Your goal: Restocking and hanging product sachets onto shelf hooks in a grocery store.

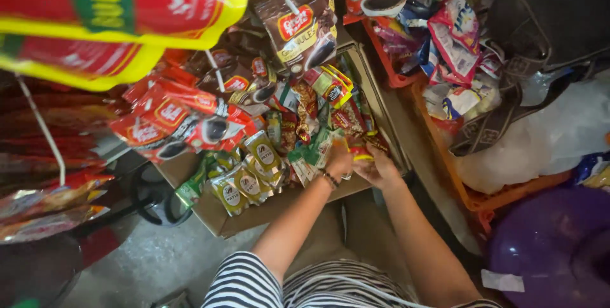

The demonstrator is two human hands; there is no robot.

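Note:
Both my hands reach into an open cardboard box (254, 219) packed with small sachets. My left hand (338, 163), with a beaded bracelet on its wrist, rests among green and white sachets (305, 162). My right hand (376, 167) is right beside it, fingers closed around a small red and yellow packet (362, 153). The two hands touch each other over the box's near right corner. Olive-green sachets (244, 184) lie at the box's near left. My striped sleeves show at the bottom.
Strips of red and brown coffee sachets (190, 117) hang over the box. Big red and yellow bags (121, 9) hang at top left. An orange crate (483, 200) of snack packets and white plastic bags stands at right, a purple basin (559, 244) at bottom right.

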